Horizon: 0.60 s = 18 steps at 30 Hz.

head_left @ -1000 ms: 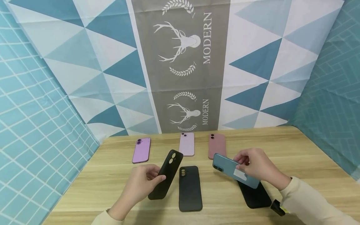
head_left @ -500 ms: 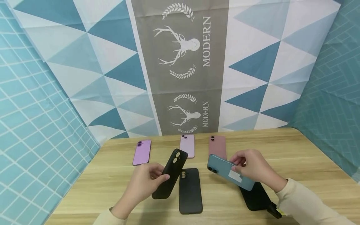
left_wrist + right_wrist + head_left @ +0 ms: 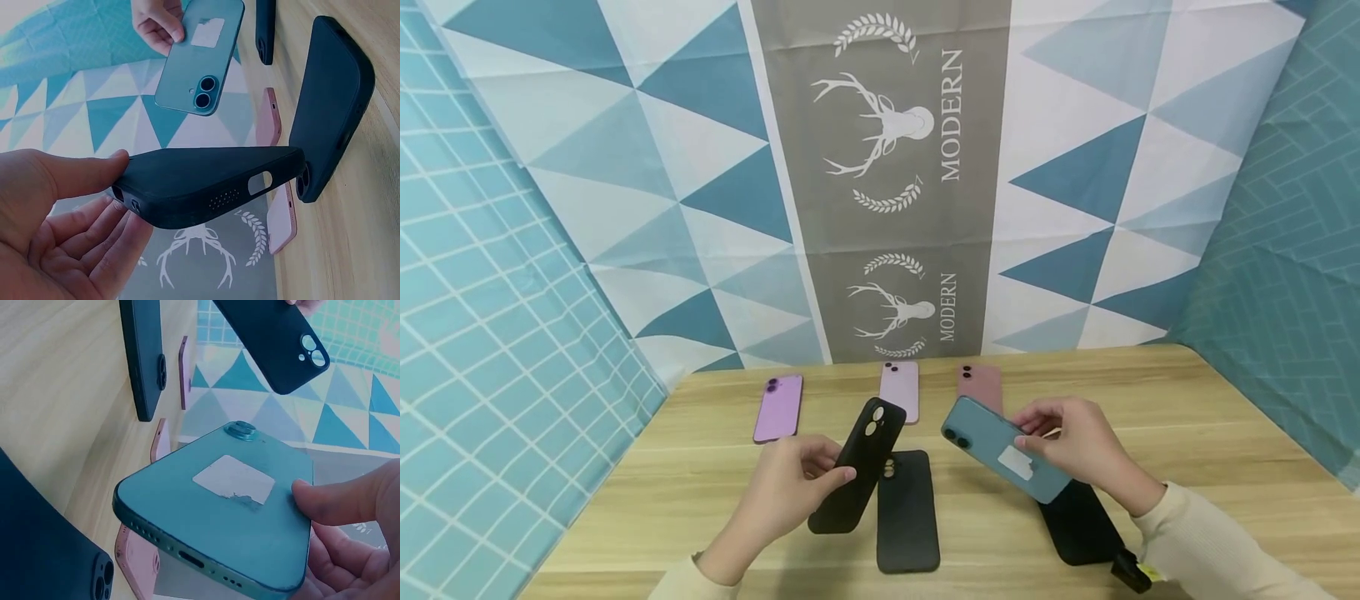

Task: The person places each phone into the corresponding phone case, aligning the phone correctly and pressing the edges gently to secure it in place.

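My left hand pinches a black phone case by its long edge, thumb on the back and fingers behind. Tilted above the table, the case shows its two camera holes at the top. My right hand grips a teal phone by its edge, also in the air, its back with two lenses and a torn white sticker showing. Phone and held case are apart. Between the hands, a second black case lies on the table. A third black case lies partly hidden under the teal phone.
Along the back of the wooden table lie a purple phone, a pale pink phone and a darker pink phone. Patterned cloth hangs behind the table. Tiled-pattern sheets stand at both sides.
The teal phone has moved left and turned its back more toward the head camera. The held case has shifted slightly right, nearer the phone. Both grips stay the same.
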Motion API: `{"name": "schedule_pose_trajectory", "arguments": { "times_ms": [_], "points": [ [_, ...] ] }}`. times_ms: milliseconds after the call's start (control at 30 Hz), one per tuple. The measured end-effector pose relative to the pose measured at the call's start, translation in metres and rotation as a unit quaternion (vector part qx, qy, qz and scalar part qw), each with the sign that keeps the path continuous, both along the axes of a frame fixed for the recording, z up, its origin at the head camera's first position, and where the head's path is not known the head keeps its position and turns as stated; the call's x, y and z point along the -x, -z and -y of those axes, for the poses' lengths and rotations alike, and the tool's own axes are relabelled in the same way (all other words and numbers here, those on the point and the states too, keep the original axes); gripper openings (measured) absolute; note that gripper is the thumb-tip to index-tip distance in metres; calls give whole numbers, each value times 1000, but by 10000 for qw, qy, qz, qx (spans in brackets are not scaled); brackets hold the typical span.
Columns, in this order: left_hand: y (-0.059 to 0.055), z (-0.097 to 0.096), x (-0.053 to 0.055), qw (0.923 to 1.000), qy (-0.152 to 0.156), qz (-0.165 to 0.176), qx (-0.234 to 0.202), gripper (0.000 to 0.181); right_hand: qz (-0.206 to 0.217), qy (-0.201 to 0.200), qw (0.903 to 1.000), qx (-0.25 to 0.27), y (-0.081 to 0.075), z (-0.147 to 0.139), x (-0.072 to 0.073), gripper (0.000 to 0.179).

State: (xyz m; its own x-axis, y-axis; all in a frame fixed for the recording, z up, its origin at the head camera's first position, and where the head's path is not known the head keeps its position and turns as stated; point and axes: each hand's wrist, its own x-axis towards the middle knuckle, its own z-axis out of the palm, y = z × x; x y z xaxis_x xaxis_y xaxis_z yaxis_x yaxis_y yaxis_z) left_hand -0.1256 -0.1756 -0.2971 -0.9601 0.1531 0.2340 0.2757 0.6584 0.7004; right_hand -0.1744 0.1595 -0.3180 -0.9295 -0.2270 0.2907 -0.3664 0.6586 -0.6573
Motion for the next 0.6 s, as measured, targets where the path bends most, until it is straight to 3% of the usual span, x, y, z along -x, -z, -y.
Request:
{"name": "schedule_pose_trajectory", "arguments": {
  "times_ms": [400,600],
  "points": [
    [0,-3,3,9993,139,305,-178,14,711,139,9962,485,-3,4,2,19],
    [-3,-1,4,9972,379,534,-370,15,1555,-9,9804,1209,-2,5,-1,28]
  ]
}}
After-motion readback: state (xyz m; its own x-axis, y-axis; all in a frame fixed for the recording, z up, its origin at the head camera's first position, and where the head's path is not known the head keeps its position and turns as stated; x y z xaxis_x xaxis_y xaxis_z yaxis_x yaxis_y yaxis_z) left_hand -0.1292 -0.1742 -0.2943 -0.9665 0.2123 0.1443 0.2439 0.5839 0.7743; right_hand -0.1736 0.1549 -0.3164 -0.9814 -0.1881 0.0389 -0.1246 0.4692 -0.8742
